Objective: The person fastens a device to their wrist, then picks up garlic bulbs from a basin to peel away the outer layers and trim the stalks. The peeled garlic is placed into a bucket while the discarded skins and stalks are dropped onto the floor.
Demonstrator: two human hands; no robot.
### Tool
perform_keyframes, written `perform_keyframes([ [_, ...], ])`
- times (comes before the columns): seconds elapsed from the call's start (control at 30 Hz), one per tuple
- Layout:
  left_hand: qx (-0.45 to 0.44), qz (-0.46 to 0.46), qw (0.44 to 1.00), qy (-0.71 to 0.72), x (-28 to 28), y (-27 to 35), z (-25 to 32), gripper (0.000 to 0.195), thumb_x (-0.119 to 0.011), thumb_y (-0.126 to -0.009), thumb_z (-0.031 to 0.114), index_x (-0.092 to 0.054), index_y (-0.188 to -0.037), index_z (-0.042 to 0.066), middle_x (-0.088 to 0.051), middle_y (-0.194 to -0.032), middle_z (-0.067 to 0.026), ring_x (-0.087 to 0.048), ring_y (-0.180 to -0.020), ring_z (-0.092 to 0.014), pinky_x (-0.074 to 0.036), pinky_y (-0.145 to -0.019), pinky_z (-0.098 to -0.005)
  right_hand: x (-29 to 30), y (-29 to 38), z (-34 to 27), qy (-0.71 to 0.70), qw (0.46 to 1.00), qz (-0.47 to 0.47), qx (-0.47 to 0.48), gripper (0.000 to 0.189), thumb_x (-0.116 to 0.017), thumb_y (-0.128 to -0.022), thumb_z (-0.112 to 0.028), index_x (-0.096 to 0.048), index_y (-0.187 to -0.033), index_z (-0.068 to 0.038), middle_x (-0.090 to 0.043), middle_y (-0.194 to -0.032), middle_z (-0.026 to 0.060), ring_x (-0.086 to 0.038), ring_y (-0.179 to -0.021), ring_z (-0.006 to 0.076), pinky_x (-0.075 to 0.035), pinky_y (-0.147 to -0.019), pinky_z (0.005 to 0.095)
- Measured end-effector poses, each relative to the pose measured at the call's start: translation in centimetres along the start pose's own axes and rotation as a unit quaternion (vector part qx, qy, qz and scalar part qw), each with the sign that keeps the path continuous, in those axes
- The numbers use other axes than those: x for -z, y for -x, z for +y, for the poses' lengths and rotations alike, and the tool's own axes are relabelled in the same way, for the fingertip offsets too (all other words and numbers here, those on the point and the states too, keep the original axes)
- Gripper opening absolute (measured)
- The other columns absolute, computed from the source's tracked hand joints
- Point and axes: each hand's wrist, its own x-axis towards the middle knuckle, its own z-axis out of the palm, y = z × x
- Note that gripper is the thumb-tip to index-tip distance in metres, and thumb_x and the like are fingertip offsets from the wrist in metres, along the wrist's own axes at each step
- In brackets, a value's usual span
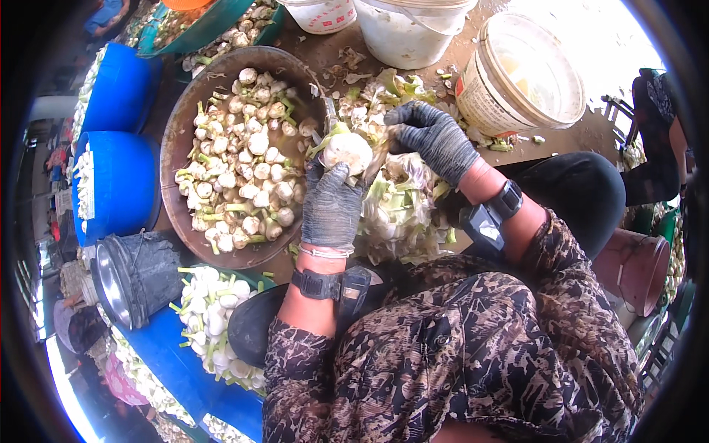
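Observation:
My left hand (332,213), in a grey knit glove, holds a large white garlic bulb (349,153) with a short green stem. Beside the bulb, my gloved right hand (435,141) has thumb and fingers pinched on a strip of brownish garlic skin (382,145). Beneath both hands is a heap of peeled-off garlic skins (404,207). A wide round brown basin (173,124) stands to the left, filled with many unpeeled, soil-stained garlic bulbs (243,171). Cleaned white bulbs (213,310) with trimmed green stems are piled near my left knee.
Blue tubs (119,185) and a dark bucket (141,277) line the left. White buckets (412,33) stand ahead, with a tilted printed bucket (487,91) at the right. A pinkish bucket (631,271) is behind my right arm. Other people (653,133) are at the edges.

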Motion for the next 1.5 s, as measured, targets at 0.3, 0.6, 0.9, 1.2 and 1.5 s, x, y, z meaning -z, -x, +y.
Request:
perform_keyframes([
  [0.3, -0.028, 0.022, 0.999, -0.020, -0.6, -0.2, 0.0, 0.044, -0.061, -0.087, 0.000, -0.047, -0.128, 0.008, -0.053, -0.125, -0.0131, -0.056, -0.113, -0.027, -0.054, -0.094, -0.0405, -3.0, 2.4, -2.2, 0.371, 0.903, 0.069, 0.206, 0.016, -0.072, -0.084, -0.013, -0.068, -0.096, -0.004, -0.063, -0.083, 0.0119, -0.061, -0.070, 0.0232, -0.050, -0.066, 0.0332],
  [0.6, -0.101, 0.069, 0.960, -0.251, 0.0, 0.0, -1.5, 0.042, -0.061, -0.089, 0.002, -0.048, -0.129, 0.004, -0.057, -0.123, -0.0097, -0.059, -0.108, -0.022, -0.053, -0.092, -0.0337, -4.2, 2.4, -0.1, 0.370, 0.895, 0.113, 0.221, 0.014, -0.072, -0.081, -0.009, -0.061, -0.084, 0.000, -0.059, -0.074, 0.0133, -0.059, -0.068, 0.0242, -0.049, -0.064, 0.0357],
  [0.9, -0.035, -0.041, 0.995, -0.084, -1.2, 0.6, -1.0, 0.048, -0.068, -0.087, 0.012, -0.048, -0.130, 0.006, -0.053, -0.128, -0.0121, -0.055, -0.117, -0.028, -0.050, -0.099, -0.0443, -3.2, 1.9, -1.0, 0.266, 0.956, 0.063, 0.108, 0.017, -0.064, -0.084, -0.014, -0.062, -0.086, 0.002, -0.063, -0.071, 0.0152, -0.061, -0.065, 0.0242, -0.050, -0.065, 0.0366],
  [1.2, 0.053, -0.083, 0.994, 0.046, -1.3, 0.9, -0.5, 0.046, -0.055, -0.090, 0.007, -0.044, -0.134, 0.001, -0.050, -0.129, -0.0177, -0.053, -0.119, -0.034, -0.048, -0.102, -0.0488, -0.2, 0.6, -0.3, 0.342, 0.928, 0.125, 0.071, 0.025, -0.061, -0.084, -0.022, -0.065, -0.087, 0.003, -0.066, -0.077, 0.0227, -0.066, -0.074, 0.0333, -0.052, -0.075, 0.0396],
  [1.5, 0.072, -0.065, 0.993, 0.072, 0.5, 0.9, 0.5, 0.040, -0.056, -0.090, 0.013, -0.052, -0.129, 0.004, -0.057, -0.123, -0.0119, -0.055, -0.113, -0.029, -0.049, -0.096, -0.0488, 2.8, 0.1, -1.1, 0.511, 0.802, 0.180, 0.252, 0.026, -0.063, -0.087, -0.024, -0.066, -0.107, -0.007, -0.067, -0.099, 0.0142, -0.063, -0.098, 0.0351, -0.050, -0.087, 0.0426],
])
